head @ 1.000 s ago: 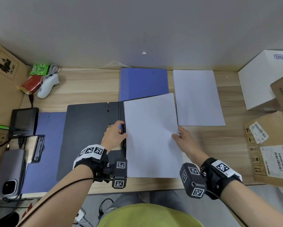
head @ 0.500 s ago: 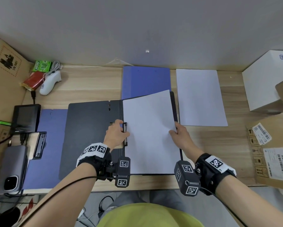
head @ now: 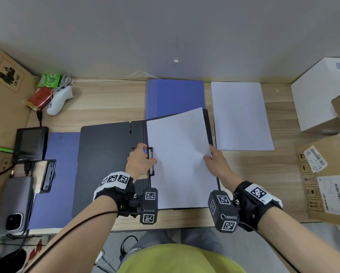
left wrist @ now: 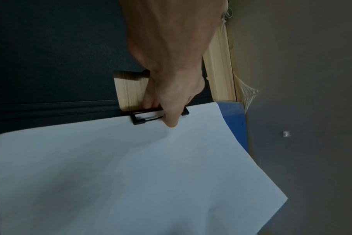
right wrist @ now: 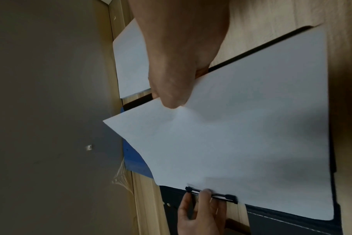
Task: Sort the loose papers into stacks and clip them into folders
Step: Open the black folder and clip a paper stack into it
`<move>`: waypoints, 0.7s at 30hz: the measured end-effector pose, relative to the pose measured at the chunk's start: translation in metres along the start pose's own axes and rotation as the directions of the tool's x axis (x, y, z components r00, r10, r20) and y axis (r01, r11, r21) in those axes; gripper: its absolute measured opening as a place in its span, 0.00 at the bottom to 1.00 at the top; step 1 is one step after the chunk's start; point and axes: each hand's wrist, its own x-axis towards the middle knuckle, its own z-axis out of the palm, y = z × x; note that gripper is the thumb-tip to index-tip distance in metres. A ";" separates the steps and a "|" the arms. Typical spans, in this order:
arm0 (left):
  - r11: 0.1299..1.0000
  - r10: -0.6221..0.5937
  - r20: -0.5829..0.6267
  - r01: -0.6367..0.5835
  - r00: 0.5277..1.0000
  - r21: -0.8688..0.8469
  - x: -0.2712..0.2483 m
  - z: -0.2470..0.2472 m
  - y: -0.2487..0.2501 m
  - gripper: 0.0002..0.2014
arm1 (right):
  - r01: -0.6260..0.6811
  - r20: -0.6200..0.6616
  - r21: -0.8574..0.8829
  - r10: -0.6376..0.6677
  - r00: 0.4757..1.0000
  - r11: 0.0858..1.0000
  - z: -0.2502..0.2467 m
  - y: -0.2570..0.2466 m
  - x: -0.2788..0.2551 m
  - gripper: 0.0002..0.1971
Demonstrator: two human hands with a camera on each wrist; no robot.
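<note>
Black folder [head: 106, 166] open flat mid-worktop. Paper stack [head: 181, 158] on its right half, long axis front-to-back, far end skewed right. Left hand [head: 140, 163] fingers grip clip [head: 151, 161]; right hand [head: 216, 161] pinches stack's right edge.

I see a black folder [head: 106, 164] lying open and flat on the wooden desk, its black metal clip [head: 150, 161] at the spine. A white paper stack [head: 181, 158] lies on its right half, left edge at the clip, far right corner lifted and curling. A second white paper stack [head: 240, 115] lies flat just to the right. A closed blue folder [head: 175, 97] sits behind, partly under the black one. Another blue folder [head: 59, 174] lies open at the left.
</note>
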 end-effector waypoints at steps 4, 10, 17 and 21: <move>1.000 -0.021 -0.063 0.020 0.998 -0.017 0.001 0.004 0.001 0.31 | -0.044 0.044 0.119 0.039 0.998 0.992 -0.004 -0.006 -0.003 0.25; 0.999 0.047 -0.032 -0.047 0.998 0.001 -0.001 0.009 -0.006 0.25 | -0.035 -0.131 0.228 0.066 0.989 0.973 -0.013 0.003 0.000 0.25; 0.951 -0.075 -0.216 0.005 0.974 -0.308 -0.012 -0.031 -0.056 0.11 | -0.114 0.078 0.205 0.100 0.992 0.972 0.025 -0.011 -0.001 0.12; 0.936 -0.234 -0.337 0.118 0.912 -0.331 -0.022 -0.062 -0.111 0.15 | -0.186 0.225 0.116 0.157 0.962 0.976 0.062 -0.018 -0.002 0.14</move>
